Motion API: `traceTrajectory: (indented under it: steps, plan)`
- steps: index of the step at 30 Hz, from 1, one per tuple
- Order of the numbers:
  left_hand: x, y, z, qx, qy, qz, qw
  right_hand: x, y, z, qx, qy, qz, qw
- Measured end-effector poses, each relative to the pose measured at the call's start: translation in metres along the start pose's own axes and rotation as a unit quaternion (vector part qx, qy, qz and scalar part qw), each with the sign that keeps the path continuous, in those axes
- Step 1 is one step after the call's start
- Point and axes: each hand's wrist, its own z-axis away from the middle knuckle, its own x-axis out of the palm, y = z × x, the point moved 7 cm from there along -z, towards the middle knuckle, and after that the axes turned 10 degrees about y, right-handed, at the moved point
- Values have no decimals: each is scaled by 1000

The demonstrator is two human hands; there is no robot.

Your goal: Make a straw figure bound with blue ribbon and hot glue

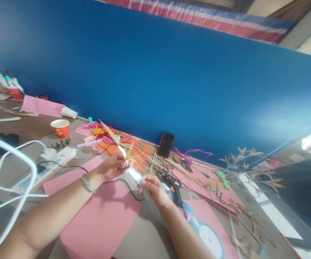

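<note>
My left hand (115, 166), a jade-coloured bangle (89, 184) on its wrist, is closed with fingertips pinched. A pale straw-like dried piece (129, 154) sticks up at these fingertips. My right hand (154, 187) pinches a shiny bluish-white strip (134, 175), whose far end reaches the left fingertips. Both hands are above pink paper (98, 219). Just beyond the right hand lies a black glue gun (175, 185) with an orange mark, partly hidden by that hand. Glare and blur hide exactly how the strip and the dried piece meet.
A white power strip (47, 169) with cables lies at left, beside a red paper cup (60, 128). A dark phone (166, 144) leans on the blue wall (171, 72). Craft scraps, dried stems (248, 154) and a light-blue round device (211, 239) are around.
</note>
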Motion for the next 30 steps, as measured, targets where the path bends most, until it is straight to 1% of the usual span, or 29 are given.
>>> traceTrajectory:
  steps: [6,12,14,16,17,18,19,20,22,24,25,27,30]
  plan:
    - [3,0,2,3,-23,-1,1000,2,-1,0,15,-13,-29,999]
    - [2,-2,2,-5,-21,21,1000,1,6,-2,5,-20,-23,1000]
    - [-1,-4,-1,-10,-2,30,1000,-2,6,-4,-27,8,2,1000]
    - [-6,-7,-6,-10,34,32,999,-11,0,-6,-104,88,50,989]
    - [-8,-8,-8,-7,55,30,998,-17,-6,-4,-158,141,86,974]
    - [-10,-9,-10,-3,74,26,997,-21,-13,0,-213,192,130,949]
    - [-11,-11,-11,-1,90,20,996,-22,-19,5,-267,236,177,917]
    - [-12,-13,-12,0,101,11,995,-21,-24,10,-315,265,226,883]
    - [-11,-19,-13,-4,108,-9,994,-14,-31,19,-389,290,314,816]
    - [-7,-24,-13,-4,99,-29,995,-5,-32,24,-434,290,374,766]
    - [-5,-26,-12,-1,92,-37,995,-2,-31,25,-448,284,395,750]
    - [-1,-30,-11,6,80,-52,995,3,-29,26,-463,271,421,731]
    - [2,-34,-10,17,67,-63,996,4,-29,25,-470,260,425,729]
